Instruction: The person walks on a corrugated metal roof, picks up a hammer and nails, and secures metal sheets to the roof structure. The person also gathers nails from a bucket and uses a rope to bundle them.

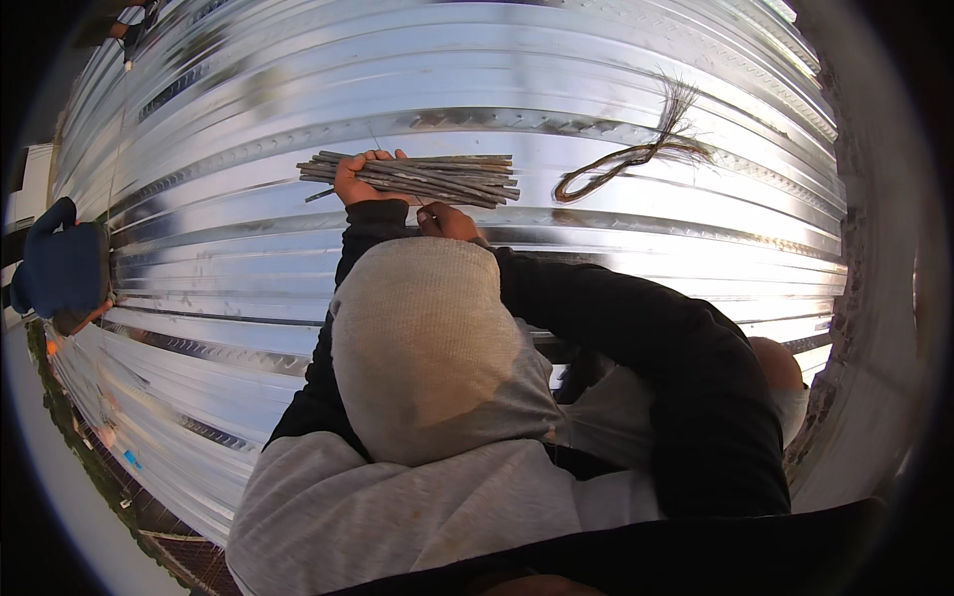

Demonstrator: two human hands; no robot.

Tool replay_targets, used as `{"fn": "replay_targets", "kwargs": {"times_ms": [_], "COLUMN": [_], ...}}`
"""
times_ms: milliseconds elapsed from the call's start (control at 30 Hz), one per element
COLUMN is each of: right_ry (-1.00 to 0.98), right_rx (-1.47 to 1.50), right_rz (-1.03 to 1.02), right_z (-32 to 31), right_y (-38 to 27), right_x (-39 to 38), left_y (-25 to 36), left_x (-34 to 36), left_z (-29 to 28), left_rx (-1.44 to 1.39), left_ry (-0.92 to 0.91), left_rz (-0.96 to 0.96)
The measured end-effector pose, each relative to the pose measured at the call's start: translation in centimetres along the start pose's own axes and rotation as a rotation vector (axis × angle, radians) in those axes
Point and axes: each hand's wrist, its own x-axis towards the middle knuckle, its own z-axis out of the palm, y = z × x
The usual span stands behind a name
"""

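My left hand (355,182) grips a bundle of thin, grey-brown rods (467,177) lying crosswise over the ribbed metal sheeting (636,89). My right hand (447,221) is just below the bundle, fingers curled on a thin wire that runs by the rods; its fingertips are small in view. A looped hank of thin wire (606,171), frayed into loose strands at one end, lies to the right. Grey knit fabric (417,338) fills the middle foreground between the black sleeves; it hides much of what is below the hands.
A person in dark blue (62,268) is bent down at the left edge. A dark limb or shoe (124,35) shows at top left. Small orange and blue items (129,459) lie at lower left. The sheeting's edge (835,248) curves down the right side.
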Motion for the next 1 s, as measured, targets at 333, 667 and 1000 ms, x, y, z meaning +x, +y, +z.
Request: {"fn": "replay_targets", "kwargs": {"times_ms": [333, 667, 1000], "right_ry": [-0.330, -0.241, -0.403], "right_rx": [-0.999, -1.062, -1.137], "right_rz": [-0.367, -1.219, -0.921], "right_z": [-10.0, -11.6, -12.4], "right_y": [-8.2, -5.9, -5.3], "right_x": [3.4, 6.0, 4.6], "left_y": [-0.1, -1.2, -1.4], "left_x": [0.3, -1.9, -2.1], "left_z": [-2.7, -3.6, -4.6], "left_rx": [0.052, 0.034, 0.093], "left_ry": [-0.399, -0.809, -0.651], "left_rz": [-0.082, -0.454, -0.422]}}
